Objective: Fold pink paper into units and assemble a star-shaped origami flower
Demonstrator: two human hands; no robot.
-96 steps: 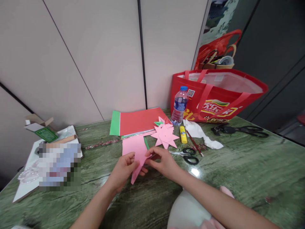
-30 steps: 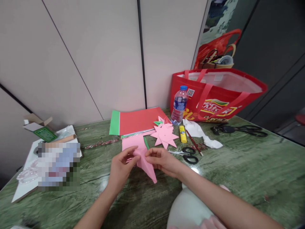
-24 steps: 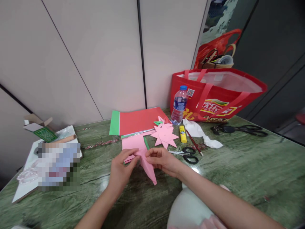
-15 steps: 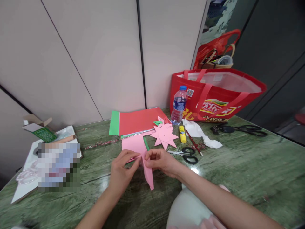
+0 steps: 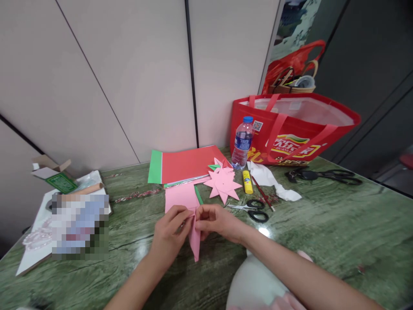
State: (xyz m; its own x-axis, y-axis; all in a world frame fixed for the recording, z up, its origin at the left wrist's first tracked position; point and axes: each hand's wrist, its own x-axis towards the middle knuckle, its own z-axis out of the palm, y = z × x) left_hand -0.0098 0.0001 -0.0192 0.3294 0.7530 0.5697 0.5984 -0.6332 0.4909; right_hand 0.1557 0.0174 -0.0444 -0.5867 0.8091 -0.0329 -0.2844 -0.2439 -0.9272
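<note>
Both hands meet over a folded pink paper piece (image 5: 194, 242) above the green marble table (image 5: 322, 232). My left hand (image 5: 169, 234) pinches its left edge, fingers closed on the fold. From the right, my right hand (image 5: 216, 221) grips the top of the same piece. The paper now forms a narrow wedge pointing down toward me. A flat pink sheet (image 5: 180, 197) lies just behind the hands. A pink paper star (image 5: 223, 184) rests further back.
Red and green paper sheets (image 5: 185, 165) lie at the back, beside a water bottle (image 5: 242, 143), a yellow glue stick (image 5: 247, 181) and black scissors (image 5: 254, 212). A red tote bag (image 5: 293, 129) stands at the back right, a white board (image 5: 35, 254) at the left.
The pink piece has been folded narrower between both hands, and its tip has swung from pointing right-down to straight down. Both hands have drawn closer together.
</note>
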